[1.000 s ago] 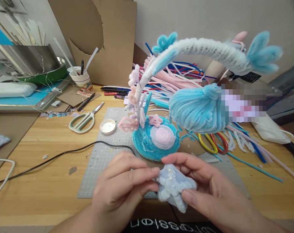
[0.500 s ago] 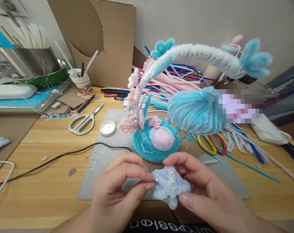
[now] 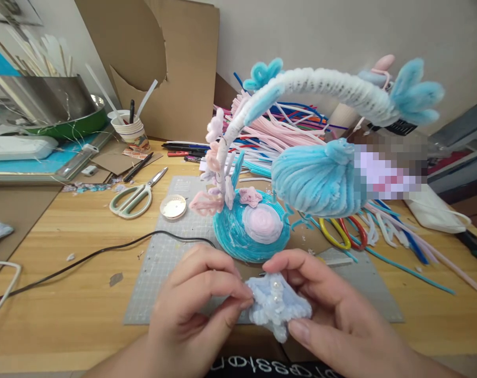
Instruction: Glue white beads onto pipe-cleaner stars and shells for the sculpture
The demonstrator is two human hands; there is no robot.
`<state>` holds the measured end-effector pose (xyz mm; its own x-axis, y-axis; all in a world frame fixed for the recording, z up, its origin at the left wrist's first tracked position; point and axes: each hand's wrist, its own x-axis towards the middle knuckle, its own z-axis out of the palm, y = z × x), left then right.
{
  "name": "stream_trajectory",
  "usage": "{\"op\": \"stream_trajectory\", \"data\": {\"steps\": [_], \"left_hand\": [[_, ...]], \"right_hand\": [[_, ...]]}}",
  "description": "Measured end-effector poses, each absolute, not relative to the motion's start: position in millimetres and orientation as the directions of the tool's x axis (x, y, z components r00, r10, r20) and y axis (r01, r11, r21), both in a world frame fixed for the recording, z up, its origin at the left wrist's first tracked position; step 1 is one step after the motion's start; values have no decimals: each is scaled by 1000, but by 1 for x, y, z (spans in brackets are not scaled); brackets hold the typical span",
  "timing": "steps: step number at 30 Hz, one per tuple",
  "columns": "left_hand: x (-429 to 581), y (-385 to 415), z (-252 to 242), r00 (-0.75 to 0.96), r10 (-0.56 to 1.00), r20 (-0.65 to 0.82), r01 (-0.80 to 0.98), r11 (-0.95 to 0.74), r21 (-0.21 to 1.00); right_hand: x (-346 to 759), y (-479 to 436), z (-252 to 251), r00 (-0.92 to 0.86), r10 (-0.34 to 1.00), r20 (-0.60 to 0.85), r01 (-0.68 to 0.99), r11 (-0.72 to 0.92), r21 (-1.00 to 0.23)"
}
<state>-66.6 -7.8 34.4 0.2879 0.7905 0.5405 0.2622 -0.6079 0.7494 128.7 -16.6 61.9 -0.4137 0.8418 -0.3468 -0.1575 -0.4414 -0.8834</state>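
Observation:
A pale blue fuzzy pipe-cleaner starfish [image 3: 270, 310] is held low over the grey cutting mat [image 3: 152, 283], with small pearl beads [image 3: 277, 291] along its upper middle. My right hand [image 3: 333, 304] grips its right side between the thumb below and the fingers above. Thumb and forefinger of my left hand [image 3: 207, 299] are pinched against the star's left arm, around a pearl bead that they mostly hide. Just beyond stands a pipe-cleaner lamp-like piece with a round turquoise base [image 3: 226, 236], a white curved arm [image 3: 321, 86] and a hanging blue shell [image 3: 317, 178].
Left of the base are a small dish of white beads [image 3: 173, 207] and green-handled scissors [image 3: 134, 202]. A black cable [image 3: 104, 254] crosses the table. Yellow-and-red-handled scissors [image 3: 335, 233] and loose pipe cleaners [image 3: 412, 273] lie right. A paper cup [image 3: 132, 131] stands at the back.
My left fingertips have moved slightly right onto the star's left arm, covering the bead that showed there before. The star has tilted a little in my right hand.

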Motion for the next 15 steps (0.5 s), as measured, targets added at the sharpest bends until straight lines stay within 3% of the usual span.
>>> {"op": "stream_trajectory", "data": {"steps": [15], "left_hand": [[-65, -5, 41, 320, 745, 586, 297, -666, 684]], "right_hand": [[136, -15, 53, -479, 809, -340, -192, -475, -859]]}}
